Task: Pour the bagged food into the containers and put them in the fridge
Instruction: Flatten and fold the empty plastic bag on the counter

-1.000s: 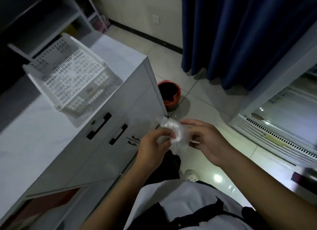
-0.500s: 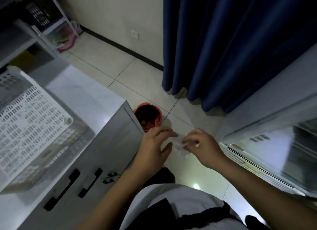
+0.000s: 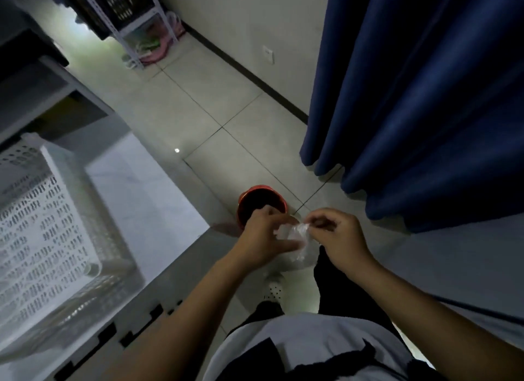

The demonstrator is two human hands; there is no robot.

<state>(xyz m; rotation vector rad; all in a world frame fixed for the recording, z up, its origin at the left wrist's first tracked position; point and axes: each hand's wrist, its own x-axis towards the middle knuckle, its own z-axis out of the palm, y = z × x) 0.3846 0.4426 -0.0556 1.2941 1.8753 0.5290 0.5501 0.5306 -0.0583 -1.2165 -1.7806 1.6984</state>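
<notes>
A crumpled clear plastic bag (image 3: 297,240) hangs between both hands at waist height, above the floor. My left hand (image 3: 262,238) grips its left side with curled fingers and thumb. My right hand (image 3: 337,234) pinches its top right corner between thumb and fingertips. Just beyond the hands, a red bin (image 3: 261,199) with a dark inside stands on the tiled floor. No containers and no food show in this view.
A white perforated basket (image 3: 51,238) sits on the white counter (image 3: 147,199) at the left, above cabinet doors with black handles (image 3: 105,335). Dark blue curtains (image 3: 425,97) hang at the right. A metal shelf rack (image 3: 136,34) stands at the back wall.
The view has swung up and to the left, so the fridge has left the frame. Both hands with the bag have moved over toward the red bin.
</notes>
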